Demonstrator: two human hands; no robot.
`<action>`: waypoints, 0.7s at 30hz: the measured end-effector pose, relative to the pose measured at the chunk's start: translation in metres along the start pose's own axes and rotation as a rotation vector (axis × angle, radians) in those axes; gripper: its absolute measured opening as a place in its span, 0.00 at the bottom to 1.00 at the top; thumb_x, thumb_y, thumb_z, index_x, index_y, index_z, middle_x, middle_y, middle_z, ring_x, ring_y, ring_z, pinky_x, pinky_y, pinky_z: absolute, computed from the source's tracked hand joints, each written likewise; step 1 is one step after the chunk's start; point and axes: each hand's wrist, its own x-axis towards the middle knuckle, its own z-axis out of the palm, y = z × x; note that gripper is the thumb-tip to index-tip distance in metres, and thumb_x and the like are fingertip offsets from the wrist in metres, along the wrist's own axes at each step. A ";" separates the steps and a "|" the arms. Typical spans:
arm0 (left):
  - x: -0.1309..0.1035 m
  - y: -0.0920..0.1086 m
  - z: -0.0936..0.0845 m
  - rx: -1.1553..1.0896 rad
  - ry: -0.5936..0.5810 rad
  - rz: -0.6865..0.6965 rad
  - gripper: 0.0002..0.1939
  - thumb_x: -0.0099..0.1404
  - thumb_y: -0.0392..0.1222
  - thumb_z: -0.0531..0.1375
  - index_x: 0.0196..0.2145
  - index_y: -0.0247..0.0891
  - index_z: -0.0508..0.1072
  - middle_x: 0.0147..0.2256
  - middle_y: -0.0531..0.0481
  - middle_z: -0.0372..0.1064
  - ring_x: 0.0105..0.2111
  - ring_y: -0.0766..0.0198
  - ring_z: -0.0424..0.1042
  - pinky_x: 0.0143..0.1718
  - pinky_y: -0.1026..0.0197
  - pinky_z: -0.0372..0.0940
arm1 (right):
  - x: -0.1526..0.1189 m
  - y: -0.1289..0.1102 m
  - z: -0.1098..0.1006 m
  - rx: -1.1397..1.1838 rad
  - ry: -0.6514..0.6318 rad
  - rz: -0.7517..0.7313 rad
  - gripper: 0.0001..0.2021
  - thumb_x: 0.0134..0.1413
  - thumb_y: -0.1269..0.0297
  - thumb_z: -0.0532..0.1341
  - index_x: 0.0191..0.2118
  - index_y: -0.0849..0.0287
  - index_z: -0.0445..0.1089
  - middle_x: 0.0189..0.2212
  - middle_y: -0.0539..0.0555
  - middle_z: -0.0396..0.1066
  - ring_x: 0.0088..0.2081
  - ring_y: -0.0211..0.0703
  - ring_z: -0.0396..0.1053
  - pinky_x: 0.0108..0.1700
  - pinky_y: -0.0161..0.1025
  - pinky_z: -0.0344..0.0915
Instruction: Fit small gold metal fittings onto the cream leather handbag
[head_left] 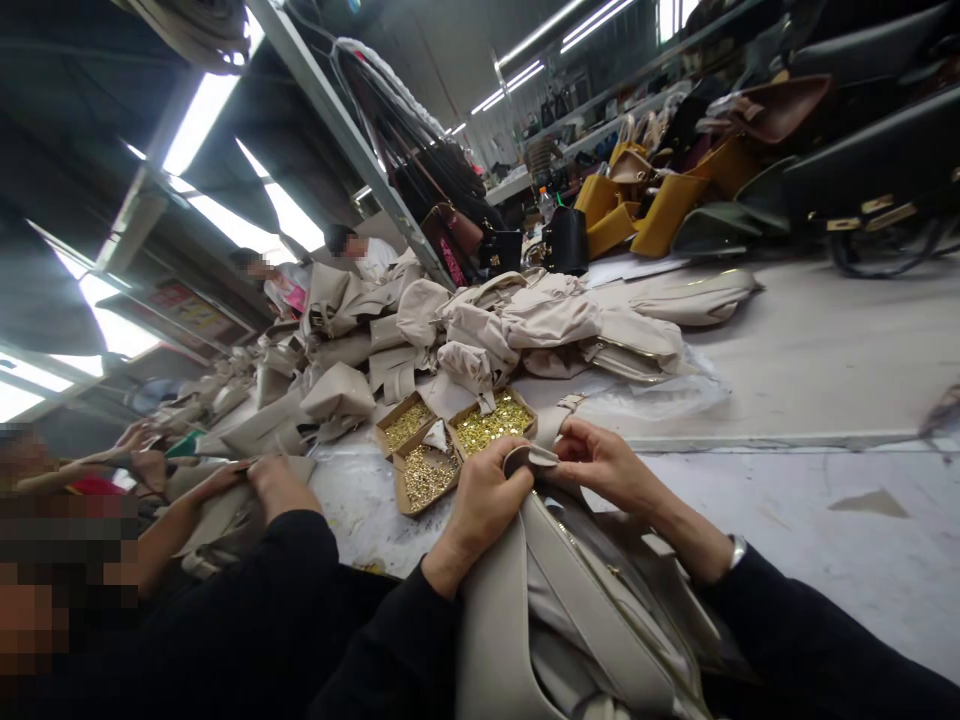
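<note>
A beige handbag (pixel 491 620) with a gold zipper lies tilted in front of me, its near end cut off by the lower frame edge. My left hand (pixel 484 500) is closed on a rounded beige strap end (pixel 523 460) at the bag's top. Across from it, my right hand (pixel 611 465) pinches the same strap piece, close to a small buckle (pixel 571 402). What lies between the right fingertips is too small to make out. Just beyond my hands stand open cardboard boxes of small gold metal fittings (pixel 493 424).
Beige bag pieces (pixel 517 320) are heaped along the white worktable (pixel 795 560). At left, a co-worker's hands (pixel 277 485) hold another beige piece. Mustard and black bags (pixel 667 215) stand at the back right, past a slanting metal post (pixel 352 130). A beige scrap (pixel 870 502) lies at right.
</note>
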 end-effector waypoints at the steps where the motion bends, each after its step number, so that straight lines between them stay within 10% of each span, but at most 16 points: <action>1: -0.006 0.000 0.000 -0.007 0.035 -0.006 0.10 0.62 0.34 0.60 0.41 0.39 0.78 0.37 0.52 0.78 0.37 0.61 0.76 0.42 0.61 0.67 | 0.000 -0.001 0.001 0.048 -0.043 0.017 0.26 0.49 0.53 0.74 0.50 0.57 0.71 0.30 0.49 0.72 0.31 0.40 0.67 0.33 0.36 0.60; 5: -0.029 0.000 0.002 -0.011 0.151 0.010 0.11 0.62 0.33 0.60 0.42 0.40 0.78 0.39 0.50 0.79 0.40 0.60 0.76 0.44 0.60 0.68 | -0.006 -0.003 0.008 0.069 -0.121 0.005 0.35 0.51 0.53 0.74 0.62 0.53 0.64 0.29 0.47 0.71 0.31 0.41 0.68 0.35 0.37 0.63; 11: -0.066 -0.002 0.009 0.036 0.342 0.090 0.08 0.65 0.34 0.59 0.41 0.40 0.76 0.37 0.48 0.76 0.39 0.58 0.74 0.42 0.58 0.67 | -0.028 -0.021 0.032 -0.536 -0.194 -0.410 0.18 0.66 0.67 0.58 0.57 0.47 0.73 0.36 0.53 0.71 0.36 0.45 0.68 0.39 0.42 0.64; 21: -0.115 -0.036 0.010 -0.314 0.568 0.149 0.12 0.72 0.48 0.56 0.38 0.40 0.75 0.34 0.45 0.76 0.36 0.57 0.76 0.40 0.56 0.71 | -0.049 -0.064 0.090 -1.277 -0.583 -0.675 0.34 0.56 0.74 0.60 0.68 0.51 0.61 0.40 0.58 0.75 0.37 0.53 0.68 0.40 0.48 0.66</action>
